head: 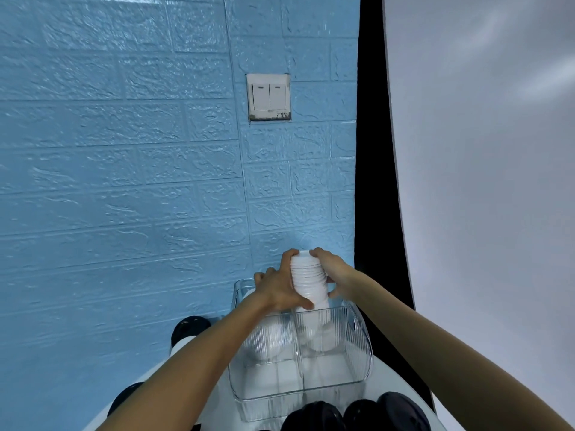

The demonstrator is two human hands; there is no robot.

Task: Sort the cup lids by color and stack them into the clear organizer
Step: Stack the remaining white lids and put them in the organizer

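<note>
One tall stack of white plastic cup lids (309, 281), count unreadable; one clear ribbed plastic organizer (357, 353); four black round lids visible (190, 328) (124, 398) (314, 416) (401, 409); two hands (278, 287) (334, 269)

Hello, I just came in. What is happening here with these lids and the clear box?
A person holds a tall stack of white lids between both hands: the left hand wraps one side, the right hand the other. The stack's lower end sits inside the clear organizer, near its far end, in the right compartment as far as the view shows. Several black lids lie outside the organizer on the white table, not yet sorted. A light switch is on the blue wall behind.
</note>
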